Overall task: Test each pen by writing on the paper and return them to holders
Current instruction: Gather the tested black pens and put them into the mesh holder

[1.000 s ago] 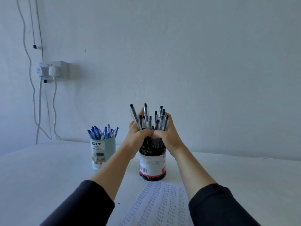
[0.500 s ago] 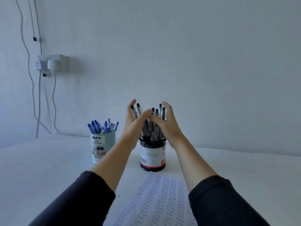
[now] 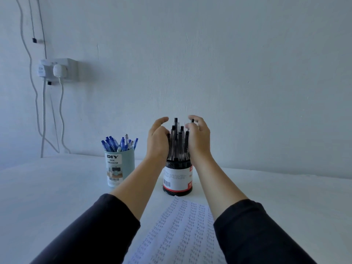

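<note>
A pale wall [image 3: 228, 63] rose behind a white tabletop [image 3: 47, 187] that filled the lower scene, and a person's two forearms in dark sleeves [image 3: 91, 233] reached from the near edge toward the middle. Between the forearms lay a sheet of paper [image 3: 182, 233], covered in rows of the handwritten word "Test", its far edge just short of a black mesh holder [image 3: 177, 180] with a white and red label. That holder stood upright at the center of the tabletop, packed with black pens [image 3: 179, 143] standing bunched with their caps upward. The left hand [image 3: 158, 141] pressed against the left side of the bundle, fingers curled around it with the fingertips arching over the tops; the right hand [image 3: 199, 140] cupped the right side the same way, its fingers bent around the outer pens, one pen tip showing between them. Both hands held the bundle just above the holder's rim. To the left, apart from the hands, stood a pale green holder [image 3: 120, 168] labelled "DIY DESK ORGANIZER", upright and filled with blue pens [image 3: 120, 144] fanned outward. On the far left of the wall a white double socket [image 3: 62, 69] carried two plugs, with white cables [image 3: 61, 111] hanging from them toward the tabletop and thinner dark wires [image 3: 41, 25] running up out of view.
</note>
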